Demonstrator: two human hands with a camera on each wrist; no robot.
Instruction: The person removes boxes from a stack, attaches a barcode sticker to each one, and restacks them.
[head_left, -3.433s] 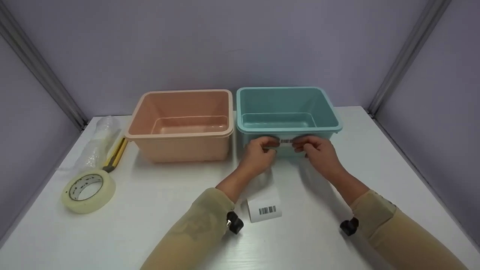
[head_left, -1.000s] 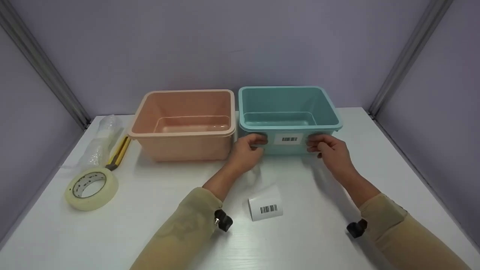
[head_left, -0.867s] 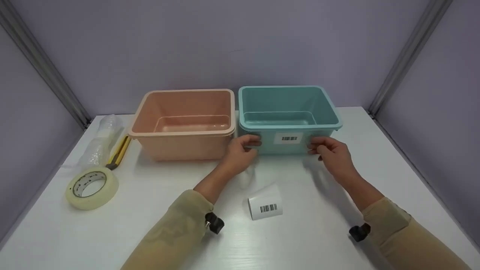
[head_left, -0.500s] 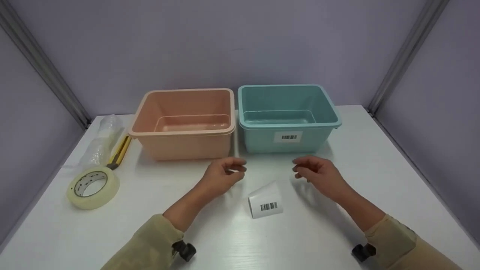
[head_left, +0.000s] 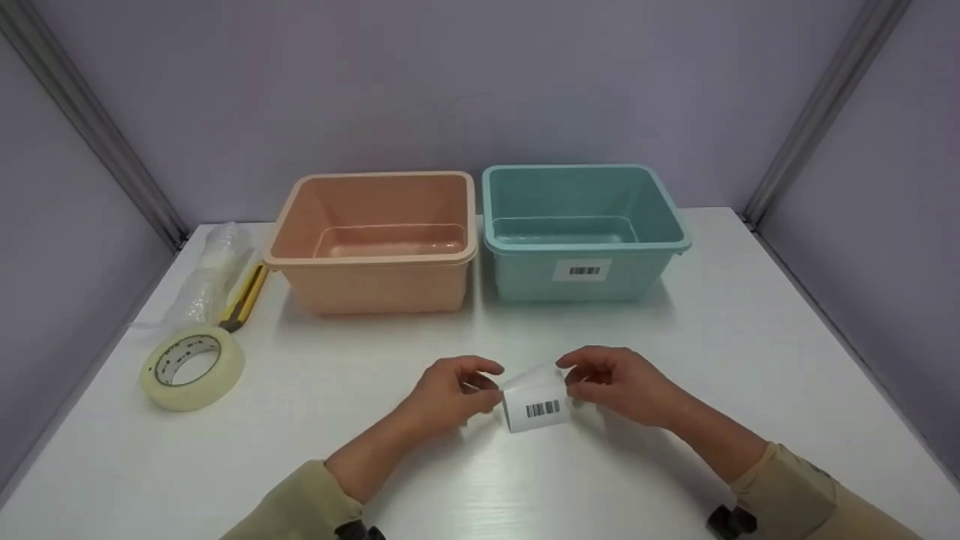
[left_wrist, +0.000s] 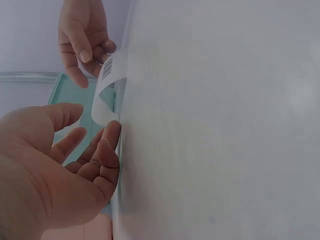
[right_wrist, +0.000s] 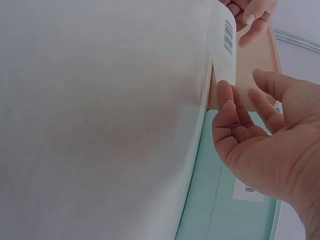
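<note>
Now that one barcode label (head_left: 583, 270) sits stuck on the teal bin (head_left: 585, 247), both hands have drawn back from it, the left hand (head_left: 450, 391) and right hand (head_left: 615, 382) fingertips pinching the curled label strip (head_left: 536, 401) on the table in front of it.

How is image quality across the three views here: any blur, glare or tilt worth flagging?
Head view: sharp and evenly lit, the barcode label strip between left hand and right hand legible, soft shadows under the bins, faint sheen on the table. Left wrist view: rotated sideways, table washed out and soft, near hand blurred. Right wrist view: also rotated, table nearly featureless white, barcode still readable.
</note>
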